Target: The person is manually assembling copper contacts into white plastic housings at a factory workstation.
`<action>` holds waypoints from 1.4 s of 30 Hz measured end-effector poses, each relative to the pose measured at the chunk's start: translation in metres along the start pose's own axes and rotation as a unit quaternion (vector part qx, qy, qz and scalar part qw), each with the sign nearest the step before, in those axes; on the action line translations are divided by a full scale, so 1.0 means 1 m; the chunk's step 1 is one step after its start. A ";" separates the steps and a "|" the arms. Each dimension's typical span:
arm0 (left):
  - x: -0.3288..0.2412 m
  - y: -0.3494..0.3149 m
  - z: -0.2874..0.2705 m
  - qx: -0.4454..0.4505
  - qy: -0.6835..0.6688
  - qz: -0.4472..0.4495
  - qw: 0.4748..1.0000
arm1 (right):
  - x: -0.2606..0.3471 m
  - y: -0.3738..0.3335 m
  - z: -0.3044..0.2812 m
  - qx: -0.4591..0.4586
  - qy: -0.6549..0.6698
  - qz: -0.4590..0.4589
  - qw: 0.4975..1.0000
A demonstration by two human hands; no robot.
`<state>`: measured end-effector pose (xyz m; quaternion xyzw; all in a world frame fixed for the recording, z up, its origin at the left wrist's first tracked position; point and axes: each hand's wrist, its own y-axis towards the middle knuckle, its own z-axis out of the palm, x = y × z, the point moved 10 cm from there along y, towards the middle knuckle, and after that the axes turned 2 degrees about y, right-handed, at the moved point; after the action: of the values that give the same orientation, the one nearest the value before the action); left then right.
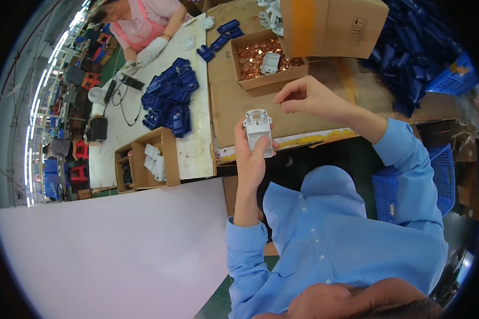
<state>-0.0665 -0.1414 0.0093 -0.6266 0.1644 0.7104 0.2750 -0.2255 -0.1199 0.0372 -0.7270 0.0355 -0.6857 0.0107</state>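
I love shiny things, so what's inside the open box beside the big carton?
Small copper-coloured pieces, with a pale grey part on top. They cover the bottom of the box, so I can't see that.

The upper garment was a long-sleeved shirt (346,247) in plain light blue. A row of small, round white buttons (312,230) was fitted along the front placket (316,242), from the hem end toward the neck. A chest pocket (286,272) of matching fabric was located on the wearer's left side. The left sleeve (248,266) and right sleeve (418,183) were creased and terminated in broad, same-coloured cuffs (247,228) at the forearms; both the left hand (252,162) and right hand (311,98) were bare. A rounded light-blue section (330,186) adjoined the shirt front; its garment could not be determined.
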 end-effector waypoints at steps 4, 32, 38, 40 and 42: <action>0.010 0.003 0.005 -0.002 0.005 -0.010 1.000 | -0.014 0.002 0.007 0.017 0.066 0.036 0.997; -0.004 -0.031 0.001 -0.093 0.121 0.102 0.983 | 0.028 -0.018 0.063 -0.077 -0.160 -0.149 0.973; -0.005 -0.037 0.007 -0.070 0.106 0.098 0.987 | 0.029 -0.017 0.051 -0.088 -0.116 -0.107 0.984; -0.004 -0.039 0.007 -0.056 0.101 0.096 0.989 | 0.029 -0.013 0.048 -0.056 -0.111 -0.070 0.990; -0.004 -0.039 0.010 -0.042 0.096 0.093 0.990 | 0.026 -0.012 0.050 -0.025 -0.106 -0.032 0.994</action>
<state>-0.0508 -0.1054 0.0190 -0.6849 0.2180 0.6756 0.1641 -0.1734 -0.1108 0.0607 -0.7964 0.0274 -0.6036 -0.0257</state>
